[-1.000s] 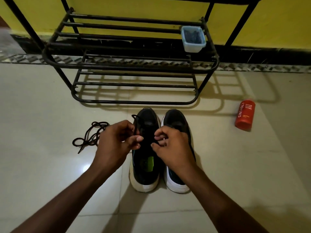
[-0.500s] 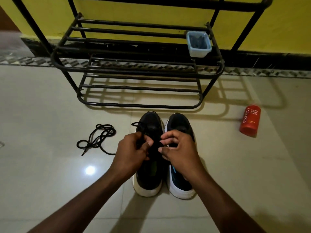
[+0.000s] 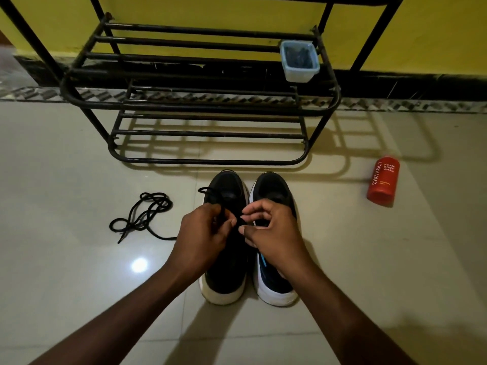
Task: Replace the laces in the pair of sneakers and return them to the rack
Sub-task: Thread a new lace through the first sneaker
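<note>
Standing side by side on the glossy, pale tiled floor [image 3: 79, 272], just apart, the left sneaker [image 3: 224, 283] and the right sneaker [image 3: 275, 289] were seen in front of the rack [image 3: 200, 108]. Both were made of black fabric with thick, rounded white soles, and a blue streak was visible on the right one. Their long axes were laid parallel, with the toes pointed towards the rack and the heels turned towards the viewer.

A thin, black, cord-like lace [image 3: 208, 191] was looped over the left sneaker's forepart and was pinched in the curled fingers of the left hand [image 3: 203, 237]. The right hand [image 3: 275, 233] was held just beside it, thumb and forefinger bent towards a dark bit of lace; whether it was actually gripped could not be told.

A loose lace [image 3: 147, 214] of the same round black cord was left in a tangled coil on the floor to the left of the sneakers.

The rack was built of dark, round metal bars with curved corners. A pale blue, translucent, squarish plastic tub [image 3: 299, 61] was set on its upper tier at the right. A red cylindrical bottle [image 3: 383, 181] with white lettering was laid on its side well to the right. A yellow wall [image 3: 434, 30] with a dark skirting was seen behind.
</note>
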Demonstrator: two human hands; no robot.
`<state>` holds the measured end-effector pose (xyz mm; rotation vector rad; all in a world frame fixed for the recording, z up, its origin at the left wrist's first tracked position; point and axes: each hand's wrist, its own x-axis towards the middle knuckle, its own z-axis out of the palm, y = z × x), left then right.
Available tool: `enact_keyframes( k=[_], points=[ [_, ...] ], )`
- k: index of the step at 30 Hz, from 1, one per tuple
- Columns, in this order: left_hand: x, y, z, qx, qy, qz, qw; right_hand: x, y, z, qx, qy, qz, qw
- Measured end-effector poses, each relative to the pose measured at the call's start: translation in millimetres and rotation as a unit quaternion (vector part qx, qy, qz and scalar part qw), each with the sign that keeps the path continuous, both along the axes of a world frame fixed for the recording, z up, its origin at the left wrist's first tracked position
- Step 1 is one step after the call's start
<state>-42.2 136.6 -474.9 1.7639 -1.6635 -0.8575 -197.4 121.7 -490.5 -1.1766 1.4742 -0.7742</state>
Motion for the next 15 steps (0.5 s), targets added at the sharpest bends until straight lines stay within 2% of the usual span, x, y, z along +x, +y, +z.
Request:
enact_keyframes(
  k=[5, 10, 15],
  points=[
    [1.4, 0.3, -3.1, -0.027, -0.035, -0.004, 0.999, -1.7, -3.6, 2.6, 0.003, -0.005, -0.005, 1.0],
    [0.9, 4.4, -3.5, -0.053, -0.094, -0.055, 0.993, -0.9, -5.5, 8.6, -0.002, 0.012, 0.009, 1.0],
    [-0.5, 7.0, -4.2, -0.068, -0.083, -0.027, 0.994, 0.5, -3.2, 8.3, -0.008, 0.005, 0.01, 1.0]
  ],
)
